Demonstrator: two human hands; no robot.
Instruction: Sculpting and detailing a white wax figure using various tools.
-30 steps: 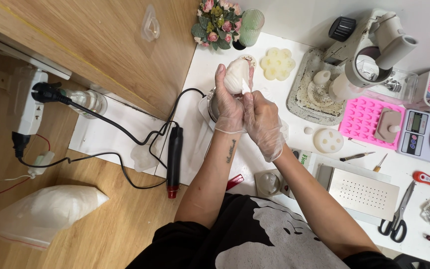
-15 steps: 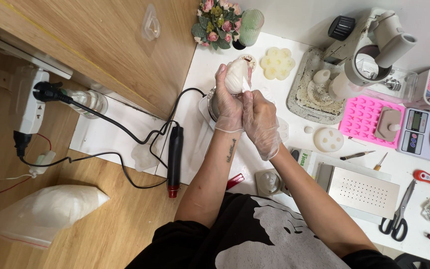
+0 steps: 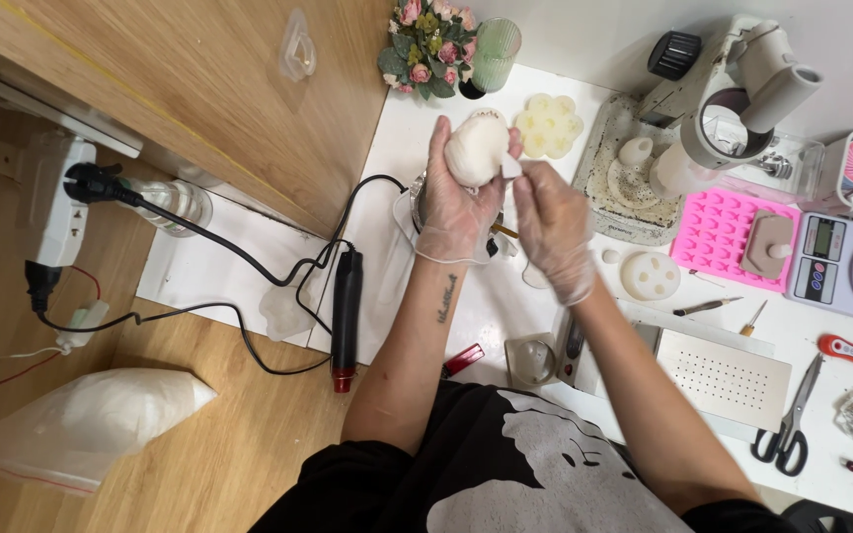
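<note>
My left hand has its grip wrapped around a rounded white mould, fingers curled up its sides — I hold it raised above the white tabletop, over a small clear cup that my palm mostly hides. My right hand sits just beside it, fingertips pinched on a small white bit at the mould's right edge; both hands wear thin clear gloves. What exactly that pinch holds is too small to tell.

Beyond the mould lies a pale flower-shaped mould, with a pot of pink flowers and a ribbed green glass near it. A black heat tool lies to my left, its cord running off to a wall socket. To my right are a pink silicone tray, a digital scale and scissors.
</note>
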